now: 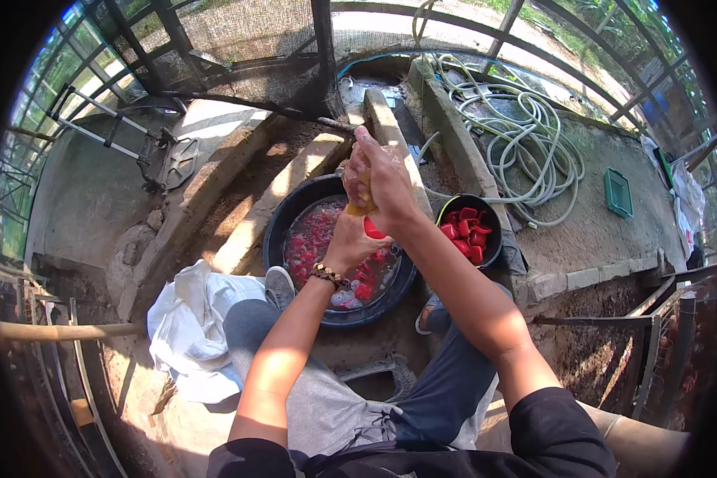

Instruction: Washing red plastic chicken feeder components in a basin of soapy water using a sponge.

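Above a large black tub (273, 239) of murky water with many red plastic pieces, my hands are held close together. My left hand (354, 239), with a beaded bracelet at the wrist, is closed around a red plastic piece (373, 229). Higher up, my right hand (382, 179) grips a wet yellow cloth or sponge (361, 200) against the red piece; my fingers hide much of both. To the right of the tub stands a small black bucket (495, 251) holding several red plastic cups (467, 230).
White sacking (191, 328) lies by my left knee. Low concrete walls (448, 131) run behind the tub. A coiled hose (529, 137) and a green plastic tray (618, 191) lie at the right. A folded metal frame (113, 140) is at the left.
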Motion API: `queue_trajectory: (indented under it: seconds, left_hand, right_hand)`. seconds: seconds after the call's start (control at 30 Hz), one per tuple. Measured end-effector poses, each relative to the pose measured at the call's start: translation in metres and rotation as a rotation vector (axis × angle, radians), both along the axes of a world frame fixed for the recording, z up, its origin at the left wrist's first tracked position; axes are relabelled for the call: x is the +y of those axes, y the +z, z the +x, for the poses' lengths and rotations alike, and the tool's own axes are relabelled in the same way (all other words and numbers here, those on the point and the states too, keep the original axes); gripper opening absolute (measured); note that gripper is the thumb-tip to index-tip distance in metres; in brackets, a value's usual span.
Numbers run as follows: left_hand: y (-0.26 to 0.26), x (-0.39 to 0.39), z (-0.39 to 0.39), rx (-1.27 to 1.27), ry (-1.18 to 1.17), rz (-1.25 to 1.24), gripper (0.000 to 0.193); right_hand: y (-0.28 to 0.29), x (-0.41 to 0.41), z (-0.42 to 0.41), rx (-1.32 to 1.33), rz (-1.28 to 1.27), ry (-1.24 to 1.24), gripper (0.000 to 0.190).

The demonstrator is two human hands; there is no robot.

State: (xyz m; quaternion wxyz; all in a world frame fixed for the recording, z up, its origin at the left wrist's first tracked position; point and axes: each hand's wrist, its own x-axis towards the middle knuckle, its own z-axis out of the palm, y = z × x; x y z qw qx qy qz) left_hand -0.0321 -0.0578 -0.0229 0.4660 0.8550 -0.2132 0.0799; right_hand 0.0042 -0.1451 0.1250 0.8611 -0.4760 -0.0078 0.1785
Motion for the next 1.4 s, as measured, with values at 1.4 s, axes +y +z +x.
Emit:
queue_trajectory:
  seconds: [1.4]
  left_hand:
    - [-0.233, -0.106, -0.012, 0.982, 0.107, -0.258, 0.056]
  right_hand:
    - [-0.052, -0.042, -0.033, -1.077, -1.022, 0.085, 0.037]
